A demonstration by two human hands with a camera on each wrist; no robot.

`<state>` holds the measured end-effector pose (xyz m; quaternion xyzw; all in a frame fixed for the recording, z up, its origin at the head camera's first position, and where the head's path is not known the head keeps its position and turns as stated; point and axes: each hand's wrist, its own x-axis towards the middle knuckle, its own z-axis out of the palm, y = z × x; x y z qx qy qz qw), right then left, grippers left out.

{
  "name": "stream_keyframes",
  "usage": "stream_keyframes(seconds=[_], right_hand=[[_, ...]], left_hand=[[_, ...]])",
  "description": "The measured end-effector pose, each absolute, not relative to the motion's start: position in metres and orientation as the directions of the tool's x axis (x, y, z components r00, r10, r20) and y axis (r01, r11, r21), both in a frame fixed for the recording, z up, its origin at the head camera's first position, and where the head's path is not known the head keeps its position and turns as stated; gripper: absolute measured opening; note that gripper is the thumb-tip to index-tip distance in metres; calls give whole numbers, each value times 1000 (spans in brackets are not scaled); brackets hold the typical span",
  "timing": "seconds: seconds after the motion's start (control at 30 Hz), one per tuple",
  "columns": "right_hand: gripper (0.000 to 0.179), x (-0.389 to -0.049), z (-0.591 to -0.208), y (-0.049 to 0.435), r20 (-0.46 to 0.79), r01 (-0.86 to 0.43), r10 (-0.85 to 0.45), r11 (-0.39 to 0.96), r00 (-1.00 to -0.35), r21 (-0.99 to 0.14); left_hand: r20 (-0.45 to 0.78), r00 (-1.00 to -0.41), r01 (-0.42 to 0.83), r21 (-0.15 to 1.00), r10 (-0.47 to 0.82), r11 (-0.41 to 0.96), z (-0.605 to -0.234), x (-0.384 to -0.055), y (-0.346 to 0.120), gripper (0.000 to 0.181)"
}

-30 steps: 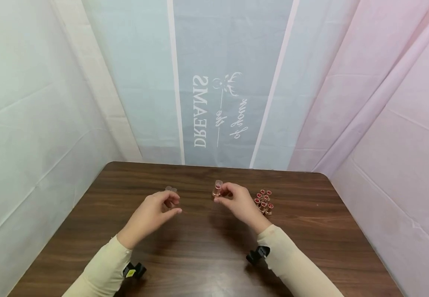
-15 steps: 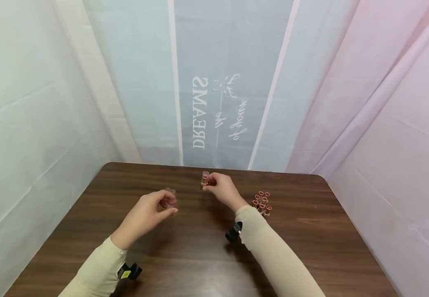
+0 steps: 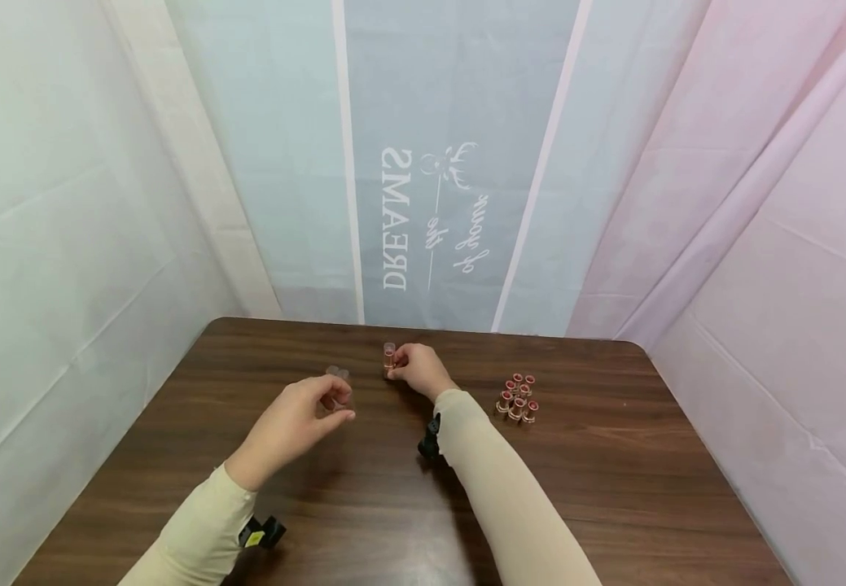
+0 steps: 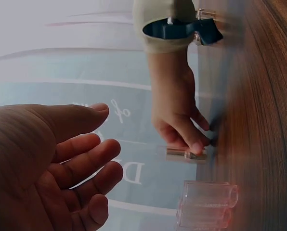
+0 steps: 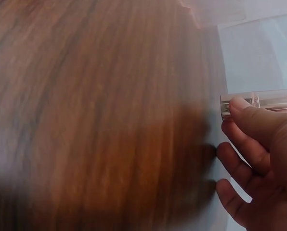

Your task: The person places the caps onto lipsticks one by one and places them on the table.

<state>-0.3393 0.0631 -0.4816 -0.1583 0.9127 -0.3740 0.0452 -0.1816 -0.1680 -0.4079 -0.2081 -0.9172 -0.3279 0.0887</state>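
My right hand (image 3: 424, 372) pinches a gold lipstick (image 3: 389, 358) between thumb and fingers near its base, toward the back middle of the table. A clear cap sits over the upper part of this lipstick (image 5: 273, 103). With fingers loosely bent and nothing between them, my left hand (image 4: 61, 168) hovers over the table left of centre. Just beyond it stand several clear lipstick caps (image 4: 208, 202), partly hidden behind the left fingers in the head view. In the left wrist view, the held lipstick (image 4: 179, 154) is near these caps.
To the right, a cluster of several uncapped gold lipsticks (image 3: 516, 399) with red tips stands upright on the dark wooden table (image 3: 613, 464). Pale cloth curtains (image 3: 452, 98) hang behind the table's back edge and along both sides.
My right hand has carried the capped lipstick leftward and farther back across the table, toward the clear caps. The left hand has stayed nearly in place.
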Motion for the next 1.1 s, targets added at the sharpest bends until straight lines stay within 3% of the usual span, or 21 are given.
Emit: stream_keyframes(seconds=[0.57, 0.83, 0.93, 1.1], right_hand=[[20, -338, -484, 52, 37, -243, -280, 756, -959, -608], [38, -330, -469, 62, 0, -241, -287, 802, -958, -546], [39, -321, -458, 71, 29, -266, -287, 841, -958, -470], [32, -300, -432, 89, 166, -337, -293, 823, -942, -458]], left_hand=[[244, -915, 404, 565, 322, 719, -402, -184, -168, 22], [238, -918, 396, 585, 317, 707, -403, -180, -167, 22], [235, -917, 399, 591, 323, 701, -405, -178, -167, 22], [243, -915, 402, 591, 321, 699, -406, -178, -167, 23]])
